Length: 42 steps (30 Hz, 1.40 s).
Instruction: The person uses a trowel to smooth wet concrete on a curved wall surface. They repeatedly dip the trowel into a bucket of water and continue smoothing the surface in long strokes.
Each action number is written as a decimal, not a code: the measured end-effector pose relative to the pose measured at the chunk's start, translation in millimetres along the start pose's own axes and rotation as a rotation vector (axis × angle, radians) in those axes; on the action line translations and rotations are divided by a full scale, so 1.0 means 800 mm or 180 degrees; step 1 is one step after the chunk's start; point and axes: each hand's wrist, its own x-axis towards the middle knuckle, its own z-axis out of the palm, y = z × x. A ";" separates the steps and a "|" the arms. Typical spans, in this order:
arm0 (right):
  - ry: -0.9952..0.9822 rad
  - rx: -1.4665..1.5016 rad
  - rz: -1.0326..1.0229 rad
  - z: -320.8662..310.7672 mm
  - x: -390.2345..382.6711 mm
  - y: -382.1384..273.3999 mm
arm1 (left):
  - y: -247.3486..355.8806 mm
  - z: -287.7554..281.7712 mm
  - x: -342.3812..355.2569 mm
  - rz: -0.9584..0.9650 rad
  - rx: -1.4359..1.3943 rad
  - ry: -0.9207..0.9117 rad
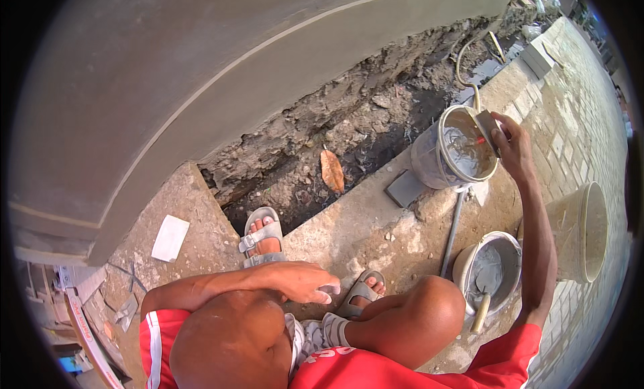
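Observation:
My right hand (510, 144) grips a small grey slab (488, 127) over the rim of a pale bucket (426, 162) holding cloudy water and a small red item. My left hand (308, 285) hangs over my left knee, fingers curled around something grey I cannot make out. Another grey slab (404, 187) lies beside the bucket. A mixing pail (463, 271) with grey material and a wooden-handled trowel (481, 312) stands by my right knee.
A dug trench (362, 114) with a dry leaf (332, 171) runs along a plastered wall (168, 73). A larger bucket (573, 234) stands right. A hose (463, 67), pipe (449, 241), stacked blocks (537, 59), white sheet (170, 238) and long level (84, 322) lie around.

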 end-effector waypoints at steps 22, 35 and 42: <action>-0.0138 -0.1647 0.0079 -0.014 0.044 0.049 | -0.012 0.034 -0.131 -0.1041 -0.1670 0.0077; -0.1661 0.2371 0.0115 0.158 0.050 -0.329 | -0.087 0.059 -0.138 0.0385 -0.1460 0.0623; -0.0673 0.3213 0.0117 0.426 -0.013 -0.525 | -0.142 0.066 -0.196 0.0570 -0.1780 0.1252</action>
